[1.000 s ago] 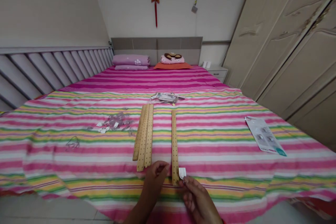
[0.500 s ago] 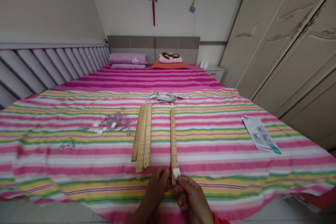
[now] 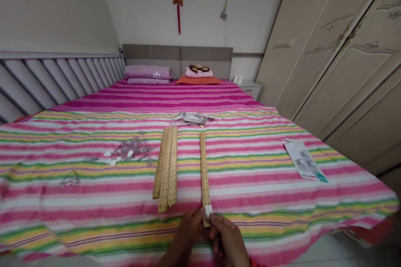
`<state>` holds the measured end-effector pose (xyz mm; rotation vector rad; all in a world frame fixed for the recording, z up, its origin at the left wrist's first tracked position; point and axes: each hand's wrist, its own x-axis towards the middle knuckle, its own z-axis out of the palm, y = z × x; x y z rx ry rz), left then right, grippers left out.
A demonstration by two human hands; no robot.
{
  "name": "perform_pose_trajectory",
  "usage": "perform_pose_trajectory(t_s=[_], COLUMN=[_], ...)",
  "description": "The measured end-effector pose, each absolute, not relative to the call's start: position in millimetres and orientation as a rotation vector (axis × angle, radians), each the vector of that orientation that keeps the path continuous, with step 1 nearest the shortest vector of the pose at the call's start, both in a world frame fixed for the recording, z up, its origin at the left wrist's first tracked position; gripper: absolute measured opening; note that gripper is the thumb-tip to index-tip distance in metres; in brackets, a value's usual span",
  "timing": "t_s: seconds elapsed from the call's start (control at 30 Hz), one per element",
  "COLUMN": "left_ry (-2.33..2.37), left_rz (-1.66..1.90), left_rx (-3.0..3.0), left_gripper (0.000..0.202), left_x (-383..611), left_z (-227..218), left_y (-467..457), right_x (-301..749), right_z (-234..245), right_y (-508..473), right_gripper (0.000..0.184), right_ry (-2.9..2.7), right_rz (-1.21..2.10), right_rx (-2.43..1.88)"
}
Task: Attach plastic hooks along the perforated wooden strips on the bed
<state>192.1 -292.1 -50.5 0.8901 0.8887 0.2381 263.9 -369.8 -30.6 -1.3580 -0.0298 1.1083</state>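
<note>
A narrow wooden strip with a row of small holes [image 3: 204, 171] lies lengthwise in front of me. Over its near end is a small white tag [image 3: 208, 210], apparently with a thin piece below it, too small to make out. The fingers of my right hand [image 3: 228, 235] are closed on the tag's right edge. At its left edge my left hand [image 3: 189, 227] pinches with thumb and forefinger. To the left lie several similar perforated wooden strips [image 3: 167, 167], side by side and partly overlapping.
Left on the striped bedspread [image 3: 250, 196] are small clear packets with white tags [image 3: 130, 150] and a thin wire-like piece [image 3: 70, 179]. A plastic bag of parts [image 3: 192, 119] lies beyond the strips. At right is a clear-and-white package [image 3: 303, 160]. Bed rails [image 3: 62, 79] run along the left.
My left hand has come in from the left to the white tag, which both hands now touch. The view has shifted slightly; the wooden strips lie as before.
</note>
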Motion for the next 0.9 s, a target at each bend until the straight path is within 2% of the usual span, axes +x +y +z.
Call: perform_pose_trajectory(t_s=[0.2,0.7,0.9], left_ry=[0.863,1.020,0.969], left_rz=[0.249,0.325,0.290], left_rx=[0.872,0.910,1.048], left_gripper=[0.056,0.061,0.055], left_x=[192.0,202.3,199.0], left_z=[-44.5,-75.0,-68.8], left_y=[-292.8,-292.0,-289.5], right_x=[266.9,265.7,265.1], right_z=[-34.5,-37.2,-41.4], right_y=[-368.4,-366.2,-366.2], right_gripper=[0.046,0.039,0.037], right_ry=[-0.074,-0.088,-0.079], right_rz=[1.091,1.031,1.046], right_rx=[-1.386,-1.406,-1.390])
